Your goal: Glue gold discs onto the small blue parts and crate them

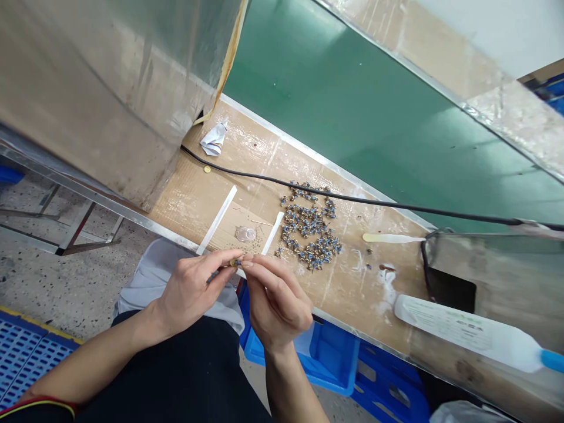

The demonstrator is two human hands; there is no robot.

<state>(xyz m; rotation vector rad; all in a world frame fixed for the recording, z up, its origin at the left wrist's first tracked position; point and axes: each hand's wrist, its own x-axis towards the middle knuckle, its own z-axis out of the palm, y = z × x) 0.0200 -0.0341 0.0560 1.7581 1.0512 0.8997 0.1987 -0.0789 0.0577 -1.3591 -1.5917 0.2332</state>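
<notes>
My left hand [189, 288] and my right hand [277, 294] meet at the front edge of the bench, fingertips pinched together. Between them is a small brass-and-blue part [235, 262], mostly covered by the fingers. It resembles the pieces in the pile of small blue-and-brass parts [311, 226] to the right. Just beyond my hands lies a small clear plastic bag or dish [245, 234], with tiny thin bits scattered around it. A thin stick [261, 222] lies behind it. Two white tape strips [217, 220] flank this patch of cardboard.
A black cable [264, 178] crosses the cardboard-covered bench [343, 282]. Crumpled paper [214, 139] and a yellow disc [207, 169] lie at the back left. To the right are a pale flat stick [392, 238] and a white bottle [467, 332]. Below the edge sits a blue bin [328, 361].
</notes>
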